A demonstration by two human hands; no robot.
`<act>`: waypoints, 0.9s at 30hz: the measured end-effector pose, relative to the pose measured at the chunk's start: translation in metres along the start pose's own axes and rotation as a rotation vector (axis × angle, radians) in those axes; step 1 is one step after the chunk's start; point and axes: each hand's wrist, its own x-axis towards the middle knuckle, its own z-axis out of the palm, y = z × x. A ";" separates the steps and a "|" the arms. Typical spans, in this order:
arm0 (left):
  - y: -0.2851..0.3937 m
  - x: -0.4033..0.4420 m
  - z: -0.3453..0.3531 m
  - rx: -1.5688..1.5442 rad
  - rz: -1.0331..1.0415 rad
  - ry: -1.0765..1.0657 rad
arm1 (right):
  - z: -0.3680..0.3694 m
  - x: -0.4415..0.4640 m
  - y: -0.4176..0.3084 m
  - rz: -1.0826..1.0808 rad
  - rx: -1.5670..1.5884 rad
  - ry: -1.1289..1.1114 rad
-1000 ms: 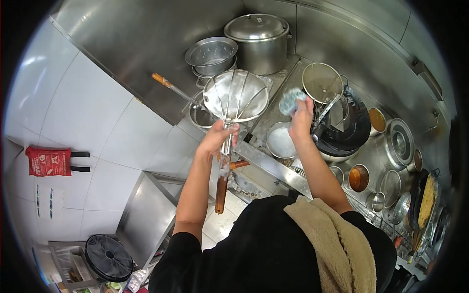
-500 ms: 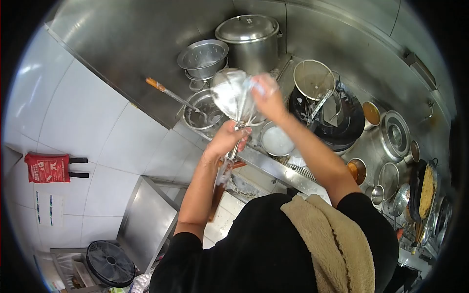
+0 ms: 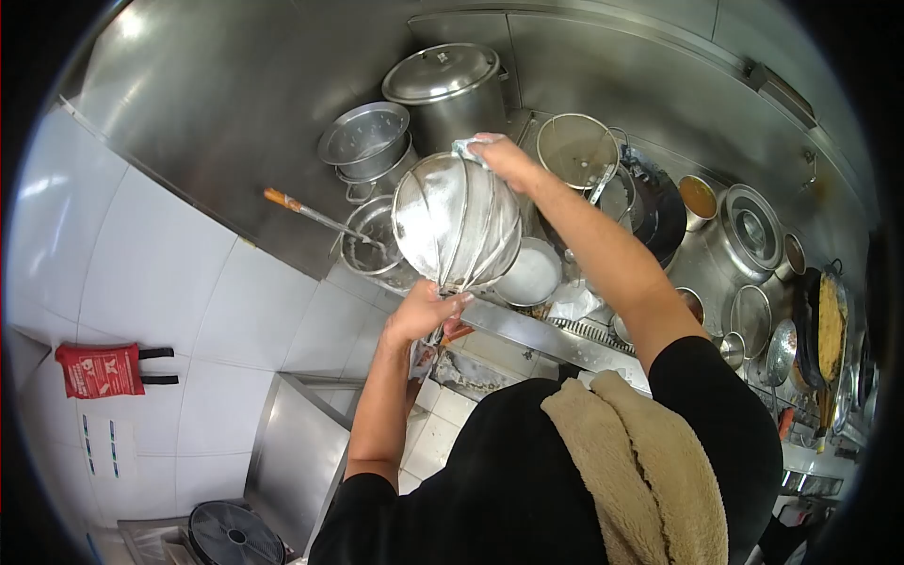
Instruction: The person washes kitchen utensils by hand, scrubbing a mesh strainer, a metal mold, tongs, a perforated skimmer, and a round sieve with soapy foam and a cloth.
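A large round mesh strainer (image 3: 457,224) with metal bands across its bowl is held up over the front of the stove counter, its underside toward me. My left hand (image 3: 420,313) is closed around its handle just below the bowl. My right hand (image 3: 507,162) is at the strainer's far rim, closed on a crumpled whitish cloth (image 3: 468,148) pressed against the metal. Behind the strainer, to the left, stands a pot (image 3: 351,252) with an orange-handled tool (image 3: 315,213) leaning in it. A bowl of whitish liquid (image 3: 529,273) sits right of the strainer, partly covered by it.
A lidded stockpot (image 3: 443,85) and a colander (image 3: 365,141) stand at the back. A second strainer (image 3: 576,151) rests over a black wok (image 3: 667,221). Small pots, lids and ladles crowd the right side. A red pouch (image 3: 99,370) hangs on the left wall.
The strainer has swung so its bowl faces me more fully. My right hand has moved up to its far rim with the cloth. My left hand still grips the handle.
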 end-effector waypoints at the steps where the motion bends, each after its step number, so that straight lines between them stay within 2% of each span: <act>1: -0.002 0.003 -0.001 -0.005 0.008 0.014 | 0.004 -0.005 0.000 -0.097 -0.038 0.092; 2: -0.003 0.004 -0.003 0.057 0.075 0.005 | 0.010 -0.014 0.004 -0.188 -0.075 0.180; 3: -0.008 0.007 -0.005 -0.025 0.083 0.041 | 0.017 -0.025 0.008 -0.277 -0.113 0.263; 4: -0.012 0.010 -0.006 -0.108 0.090 0.078 | 0.021 -0.038 0.005 -0.352 -0.088 0.234; 6: -0.010 0.013 -0.005 -0.308 0.051 0.180 | 0.047 -0.082 0.008 -0.523 -0.182 0.311; 9: -0.011 0.016 -0.018 -0.505 0.101 0.163 | 0.065 -0.134 0.005 -1.109 -0.541 0.239; 12: -0.017 0.017 -0.018 -0.485 0.137 0.106 | 0.054 -0.094 0.007 -0.931 -0.403 0.433; 15: -0.013 0.013 -0.015 -0.462 0.155 0.128 | 0.026 -0.048 -0.003 -0.387 -0.224 0.383; 18: -0.008 0.024 -0.017 -0.462 0.188 0.181 | 0.041 -0.080 -0.003 -0.530 -0.257 0.377; 20: 0.000 0.027 -0.018 -0.459 0.184 0.234 | 0.070 -0.112 0.010 -0.779 -0.285 0.423; 23: -0.007 0.034 -0.025 -0.621 0.237 0.199 | 0.078 -0.138 0.020 -1.091 -0.554 0.242; 24: -0.007 0.034 -0.025 -0.590 0.234 0.175 | 0.070 -0.130 0.015 -1.158 -0.587 0.231; 27: -0.010 0.029 -0.023 -0.501 0.221 0.106 | 0.055 -0.077 0.016 -0.702 -0.187 0.541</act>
